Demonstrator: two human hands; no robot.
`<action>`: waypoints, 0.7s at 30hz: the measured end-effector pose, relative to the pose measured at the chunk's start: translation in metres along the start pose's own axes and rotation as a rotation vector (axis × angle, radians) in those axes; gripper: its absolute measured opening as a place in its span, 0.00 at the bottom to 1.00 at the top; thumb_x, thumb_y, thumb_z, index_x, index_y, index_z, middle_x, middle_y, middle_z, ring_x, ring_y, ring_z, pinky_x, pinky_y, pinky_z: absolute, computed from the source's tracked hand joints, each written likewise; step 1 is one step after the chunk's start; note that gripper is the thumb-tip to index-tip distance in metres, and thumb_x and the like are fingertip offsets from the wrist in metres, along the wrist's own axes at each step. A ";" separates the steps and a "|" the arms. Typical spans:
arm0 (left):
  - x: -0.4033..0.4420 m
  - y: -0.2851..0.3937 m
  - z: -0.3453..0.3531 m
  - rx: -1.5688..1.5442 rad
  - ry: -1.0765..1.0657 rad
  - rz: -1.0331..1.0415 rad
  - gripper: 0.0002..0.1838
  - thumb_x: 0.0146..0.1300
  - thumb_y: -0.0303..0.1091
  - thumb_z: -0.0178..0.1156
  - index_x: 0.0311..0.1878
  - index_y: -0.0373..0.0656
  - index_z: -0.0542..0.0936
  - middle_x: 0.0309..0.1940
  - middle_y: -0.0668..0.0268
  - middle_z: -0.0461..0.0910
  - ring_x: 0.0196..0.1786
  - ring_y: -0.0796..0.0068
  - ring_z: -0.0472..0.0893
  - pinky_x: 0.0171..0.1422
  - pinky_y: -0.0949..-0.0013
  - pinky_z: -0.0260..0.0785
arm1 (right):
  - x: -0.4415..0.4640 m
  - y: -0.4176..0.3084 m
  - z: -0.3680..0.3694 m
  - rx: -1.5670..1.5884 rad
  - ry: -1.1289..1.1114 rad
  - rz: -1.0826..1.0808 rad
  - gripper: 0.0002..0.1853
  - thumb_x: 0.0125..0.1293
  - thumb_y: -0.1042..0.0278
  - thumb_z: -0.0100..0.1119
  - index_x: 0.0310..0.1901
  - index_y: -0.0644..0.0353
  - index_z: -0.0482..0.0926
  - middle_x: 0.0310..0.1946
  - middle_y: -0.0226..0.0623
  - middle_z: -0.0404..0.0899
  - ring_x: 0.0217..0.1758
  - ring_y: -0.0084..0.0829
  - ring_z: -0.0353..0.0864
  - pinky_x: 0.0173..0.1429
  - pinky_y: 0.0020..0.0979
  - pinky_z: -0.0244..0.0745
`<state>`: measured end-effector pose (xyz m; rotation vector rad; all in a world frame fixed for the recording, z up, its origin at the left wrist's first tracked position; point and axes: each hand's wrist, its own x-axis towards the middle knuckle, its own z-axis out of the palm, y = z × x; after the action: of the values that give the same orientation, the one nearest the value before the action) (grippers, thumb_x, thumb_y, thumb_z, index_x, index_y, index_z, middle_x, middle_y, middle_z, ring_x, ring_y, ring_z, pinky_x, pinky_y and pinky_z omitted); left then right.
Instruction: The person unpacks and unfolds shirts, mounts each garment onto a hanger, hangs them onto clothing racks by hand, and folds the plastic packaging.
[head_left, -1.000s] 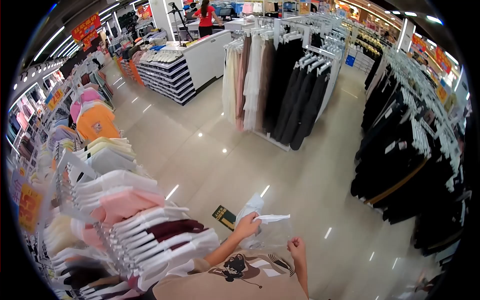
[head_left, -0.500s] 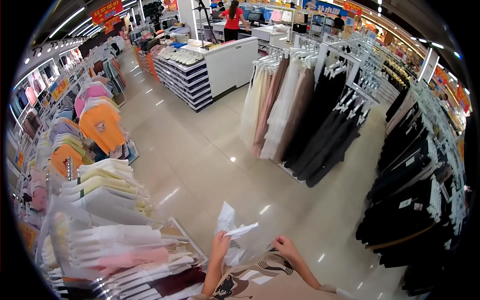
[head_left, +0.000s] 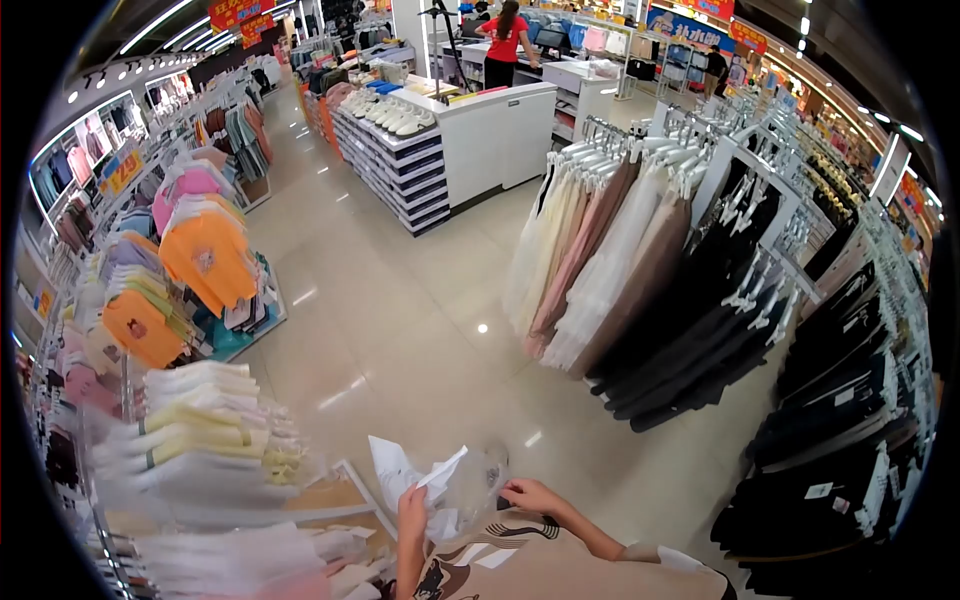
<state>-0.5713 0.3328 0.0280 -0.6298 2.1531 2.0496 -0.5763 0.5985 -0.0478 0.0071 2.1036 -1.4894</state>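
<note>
White papers (head_left: 395, 468) and a clear plastic bag (head_left: 470, 485) hang in front of my body at the bottom centre. My left hand (head_left: 412, 505) is closed on the papers, near their lower left side. At the right side of the bag is my right hand (head_left: 530, 495), its fingers pinched together at the bag's edge. A beige patterned shirt (head_left: 560, 560) covers my body just below both hands.
Racks of light tops (head_left: 205, 425) and orange shirts (head_left: 208, 255) line the left. Skirts and dark trousers (head_left: 690, 340) hang ahead right, black clothes (head_left: 810, 490) at far right. A person in red (head_left: 507, 40) stands behind a white counter (head_left: 500, 135).
The view has turned and moved forward, with the trouser rack now nearer. Both hands have shifted left in view with the papers and bag. The dark green card seen earlier no longer shows.
</note>
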 end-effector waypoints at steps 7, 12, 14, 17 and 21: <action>0.117 0.092 0.049 0.124 -0.135 -0.020 0.15 0.64 0.39 0.50 0.39 0.35 0.79 0.25 0.72 0.73 0.27 0.80 0.71 0.29 0.74 0.62 | 0.121 -0.055 -0.085 0.110 0.064 0.031 0.21 0.63 0.49 0.56 0.34 0.64 0.80 0.24 0.36 0.79 0.26 0.25 0.76 0.32 0.29 0.70; 0.154 0.134 0.067 0.030 -0.051 -0.027 0.15 0.65 0.39 0.49 0.41 0.36 0.79 0.28 0.71 0.74 0.30 0.80 0.72 0.30 0.74 0.63 | 0.183 -0.067 -0.118 0.095 0.030 -0.015 0.17 0.64 0.55 0.56 0.32 0.64 0.79 0.23 0.29 0.77 0.25 0.20 0.72 0.31 0.26 0.68; 0.173 0.140 0.071 -0.041 -0.047 -0.060 0.16 0.66 0.39 0.49 0.42 0.36 0.79 0.29 0.71 0.74 0.31 0.81 0.72 0.31 0.75 0.63 | 0.204 -0.067 -0.122 0.166 0.033 -0.066 0.16 0.65 0.58 0.55 0.30 0.64 0.77 0.22 0.28 0.75 0.25 0.19 0.71 0.30 0.26 0.67; 0.208 0.136 0.068 0.063 -0.043 0.023 0.13 0.66 0.37 0.51 0.42 0.37 0.77 0.29 0.72 0.74 0.33 0.82 0.71 0.33 0.76 0.62 | 0.236 -0.071 -0.124 0.266 0.006 -0.087 0.14 0.66 0.61 0.53 0.28 0.63 0.75 0.21 0.27 0.74 0.24 0.18 0.69 0.30 0.24 0.66; 0.269 0.125 0.058 0.066 0.052 0.025 0.09 0.65 0.34 0.53 0.40 0.37 0.75 0.30 0.71 0.74 0.34 0.83 0.70 0.36 0.75 0.62 | 0.270 -0.104 -0.137 0.314 0.020 -0.073 0.13 0.65 0.63 0.52 0.28 0.63 0.75 0.21 0.28 0.74 0.24 0.19 0.69 0.30 0.24 0.66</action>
<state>-0.8731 0.3303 0.0454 -0.6589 2.2587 1.9859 -0.8967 0.5956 -0.0452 0.0634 1.8814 -1.8567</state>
